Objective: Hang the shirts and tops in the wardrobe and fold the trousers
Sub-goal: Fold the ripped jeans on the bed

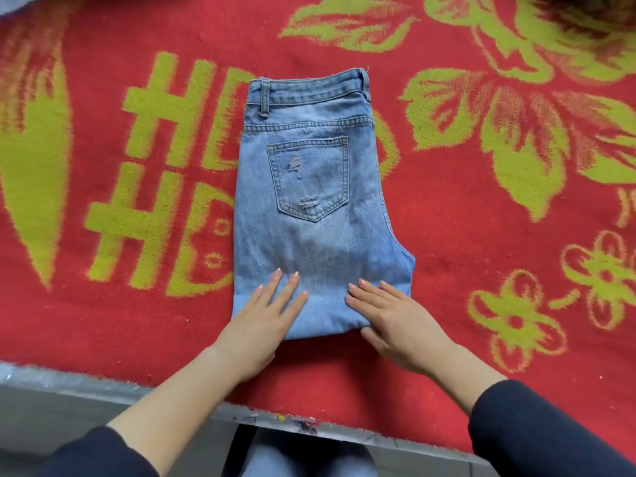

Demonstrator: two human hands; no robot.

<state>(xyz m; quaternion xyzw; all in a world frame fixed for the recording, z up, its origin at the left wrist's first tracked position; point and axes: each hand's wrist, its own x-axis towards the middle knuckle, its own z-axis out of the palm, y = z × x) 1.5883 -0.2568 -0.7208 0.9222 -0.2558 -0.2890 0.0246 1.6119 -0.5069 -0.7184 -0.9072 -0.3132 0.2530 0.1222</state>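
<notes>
Fingers [293, 287] lie flat on folded jeans [309, 149], covering their near corners.

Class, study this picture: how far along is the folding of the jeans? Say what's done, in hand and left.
Done: the jeans lie folded compactly on the red blanket, back pocket up. In hand: the left hand and right hand press flat on the near fold. Left: no shirts, tops or wardrobe show here, so that part cannot be judged.
</notes>
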